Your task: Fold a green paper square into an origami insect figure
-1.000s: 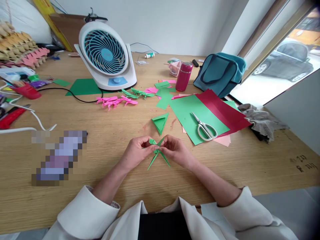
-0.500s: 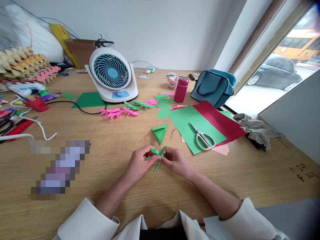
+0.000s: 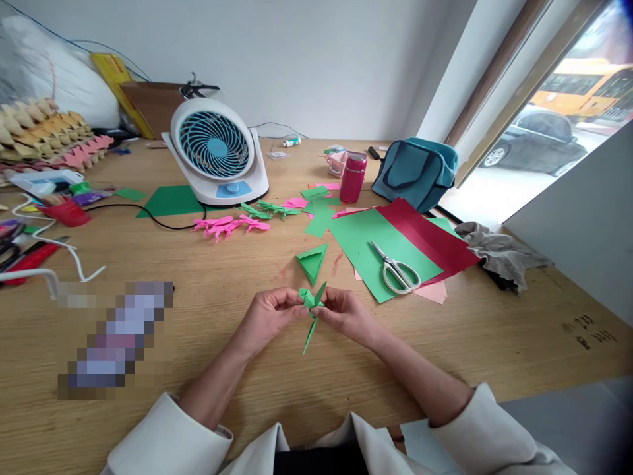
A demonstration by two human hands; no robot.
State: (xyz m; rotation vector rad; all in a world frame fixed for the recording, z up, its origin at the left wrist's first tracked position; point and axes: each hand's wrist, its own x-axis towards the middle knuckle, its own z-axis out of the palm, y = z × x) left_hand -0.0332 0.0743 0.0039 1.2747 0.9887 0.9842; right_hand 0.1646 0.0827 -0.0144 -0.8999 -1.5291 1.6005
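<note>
Between my two hands is a small green folded paper figure (image 3: 310,300) with several pointed ends, one long point hanging down toward me. My left hand (image 3: 270,315) pinches its left side between thumb and fingers. On the other side, my right hand (image 3: 349,316) grips it near the middle, fingertips closed, the paper partly covered by them. Just beyond my hands lies a green folded paper triangle (image 3: 312,262). Farther back, pink folded paper figures (image 3: 225,227) and green folded paper figures (image 3: 270,210) lie in a cluster.
White-handled scissors (image 3: 398,272) rest on a green paper sheet (image 3: 356,231) over a red sheet (image 3: 425,237). Behind stand a pink flask (image 3: 353,177), a blue bag (image 3: 415,173) and a white fan (image 3: 212,148). A blurred-out object (image 3: 119,336) lies at left.
My left fingers have shifted slightly left on the green figure, so more of its folded top shows. The right hand keeps its pinch. The whole view has shifted a little.
</note>
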